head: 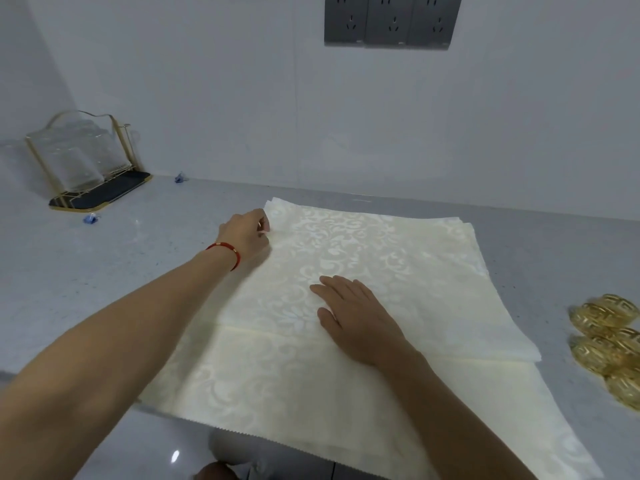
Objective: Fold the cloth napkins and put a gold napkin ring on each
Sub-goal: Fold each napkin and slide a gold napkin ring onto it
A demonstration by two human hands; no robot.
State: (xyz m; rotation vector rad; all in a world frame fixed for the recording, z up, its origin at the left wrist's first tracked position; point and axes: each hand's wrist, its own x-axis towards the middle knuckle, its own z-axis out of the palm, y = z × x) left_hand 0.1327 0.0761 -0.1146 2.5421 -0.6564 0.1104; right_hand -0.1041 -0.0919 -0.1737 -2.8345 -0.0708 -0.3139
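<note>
A stack of cream damask napkins point(398, 251) lies spread on the grey counter point(86, 271). The top napkin looks folded over, with its fold line running across the near part, and its near edge hangs over the counter's front. My left hand point(247, 237), with a red cord bracelet at the wrist, pinches the far left corner of the stack. My right hand point(353, 317) rests flat on the middle of the top napkin, fingers straight. Several gold napkin rings point(609, 337) lie in a cluster at the right edge.
A gold wire rack with clear glass pieces on a black tray point(93, 161) stands at the back left against the wall. Two small blue clips point(90, 218) point(180, 177) lie on the counter near it. Grey wall sockets point(393, 20) are above.
</note>
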